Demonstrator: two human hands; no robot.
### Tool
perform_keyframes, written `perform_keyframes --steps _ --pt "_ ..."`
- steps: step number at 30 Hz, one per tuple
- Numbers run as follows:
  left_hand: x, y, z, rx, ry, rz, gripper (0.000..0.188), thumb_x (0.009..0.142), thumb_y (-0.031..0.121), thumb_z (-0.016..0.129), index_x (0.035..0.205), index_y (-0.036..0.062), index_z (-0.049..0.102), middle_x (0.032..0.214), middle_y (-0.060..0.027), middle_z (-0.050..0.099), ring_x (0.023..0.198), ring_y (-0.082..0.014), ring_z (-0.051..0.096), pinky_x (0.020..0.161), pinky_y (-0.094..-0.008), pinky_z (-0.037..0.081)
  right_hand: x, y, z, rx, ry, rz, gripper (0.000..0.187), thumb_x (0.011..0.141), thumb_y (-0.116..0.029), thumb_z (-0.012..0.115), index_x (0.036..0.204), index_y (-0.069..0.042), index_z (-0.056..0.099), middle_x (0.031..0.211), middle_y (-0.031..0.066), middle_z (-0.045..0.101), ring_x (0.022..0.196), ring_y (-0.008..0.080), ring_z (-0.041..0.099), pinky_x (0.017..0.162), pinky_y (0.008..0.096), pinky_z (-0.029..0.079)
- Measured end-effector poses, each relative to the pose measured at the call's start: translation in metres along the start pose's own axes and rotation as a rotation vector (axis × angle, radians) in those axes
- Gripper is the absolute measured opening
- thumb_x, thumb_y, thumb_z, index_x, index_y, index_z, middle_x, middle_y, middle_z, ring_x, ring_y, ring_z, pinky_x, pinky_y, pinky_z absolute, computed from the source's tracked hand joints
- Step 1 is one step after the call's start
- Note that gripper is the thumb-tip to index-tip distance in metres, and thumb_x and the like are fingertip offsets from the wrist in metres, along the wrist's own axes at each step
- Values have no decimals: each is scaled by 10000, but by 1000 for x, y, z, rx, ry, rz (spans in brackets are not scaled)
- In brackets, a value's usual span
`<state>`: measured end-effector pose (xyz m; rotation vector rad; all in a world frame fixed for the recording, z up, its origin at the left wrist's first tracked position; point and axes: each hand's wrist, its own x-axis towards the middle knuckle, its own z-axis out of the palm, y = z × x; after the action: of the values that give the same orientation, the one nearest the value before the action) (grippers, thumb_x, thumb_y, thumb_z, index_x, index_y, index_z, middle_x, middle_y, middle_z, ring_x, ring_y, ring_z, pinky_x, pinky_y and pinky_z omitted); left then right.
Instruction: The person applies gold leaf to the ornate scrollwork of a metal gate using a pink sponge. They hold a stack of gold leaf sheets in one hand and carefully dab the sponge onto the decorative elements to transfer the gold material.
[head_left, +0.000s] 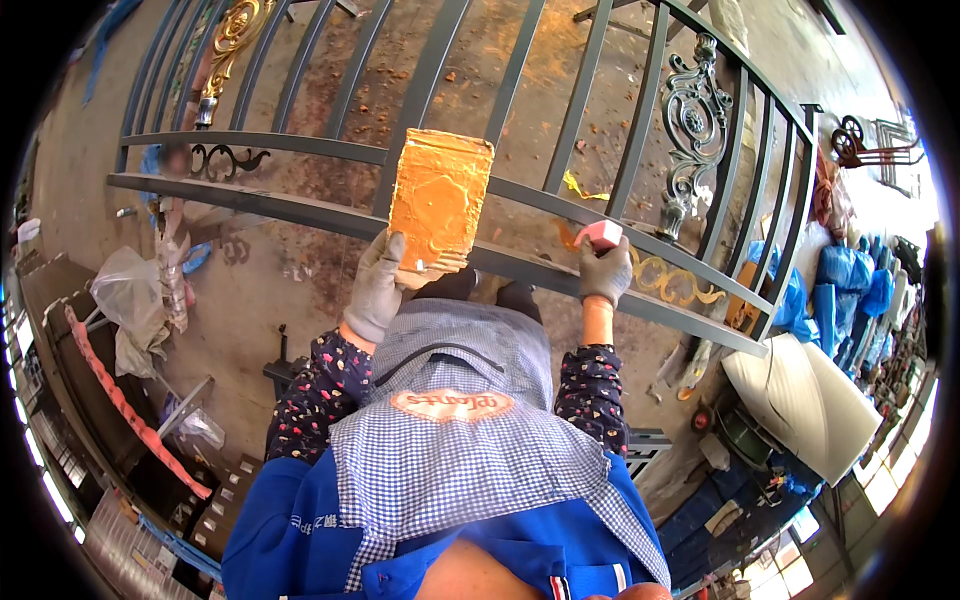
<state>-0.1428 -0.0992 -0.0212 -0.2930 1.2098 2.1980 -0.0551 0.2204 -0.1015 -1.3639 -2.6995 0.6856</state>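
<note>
In my gloved left hand point(375, 285) I hold a flat rectangular board point(440, 200) by its near left edge. Thick orange paint or paste covers its upper face. My gloved right hand point(606, 273) grips a small pink block point(600, 235) that looks like sponge, close to the lower rails. Both hands are over a dark grey metal railing point(300, 217). A gold-coloured scroll point(712, 296) sits between the rails beside my right hand. Farther right is a dark ornament point(693, 122) with silvery highlights. At the left are a black scroll point(250, 160) and a gold ornament point(232, 30).
Orange-brown crumbs and stains mark the concrete floor point(330, 270). Plastic wrapping point(130, 290) lies at the left. Blue-wrapped bundles point(850, 275) and a roll of pale foam sheet point(810, 400) are at the right. A hand cart point(875, 150) stands at the far right.
</note>
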Motion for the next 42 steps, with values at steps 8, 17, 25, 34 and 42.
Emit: perform_keyframes --steps 8,17,25,34,42 --pt "0 -1 -4 0 0 -11 546 1016 409 585 1338 -26 510 1307 -151 622 1188 -269 638 1013 -405 536 -15 5 1 88 -47 -388 357 755 -252 784 1018 -89 607 986 135 663 916 380 670 757 455 539" --pt "0 -7 -9 -2 11 22 566 1030 418 556 1387 -16 490 1325 -153 616 1199 -253 629 1019 -376 518 -4 42 -37 -261 -232 -608 373 749 -75 701 1107 -147 625 1066 90 639 922 349 666 768 462 542" --pt "-4 -9 -5 -27 39 9 594 1000 413 615 1396 -10 481 1331 -142 609 1187 -253 639 1006 -379 536 -1 35 -37 -92 -161 -513 364 761 -149 757 1102 -174 632 1086 98 638 957 360 658 786 460 539" --pt "-19 -10 22 23 74 82 612 1005 457 588 1379 -21 506 1308 -130 630 1167 -227 644 1009 -352 513 11 58 -49 -87 -101 -315 329 786 -191 765 1085 -146 636 1077 107 635 943 365 652 773 458 533" --pt "-36 -37 37 -2 152 110 606 1014 446 574 1383 -27 487 1303 -155 628 1170 -244 644 1002 -362 525 22 56 -48 -44 -323 -772 340 757 -36 674 1078 -146 663 1066 77 639 974 343 648 806 445 533"
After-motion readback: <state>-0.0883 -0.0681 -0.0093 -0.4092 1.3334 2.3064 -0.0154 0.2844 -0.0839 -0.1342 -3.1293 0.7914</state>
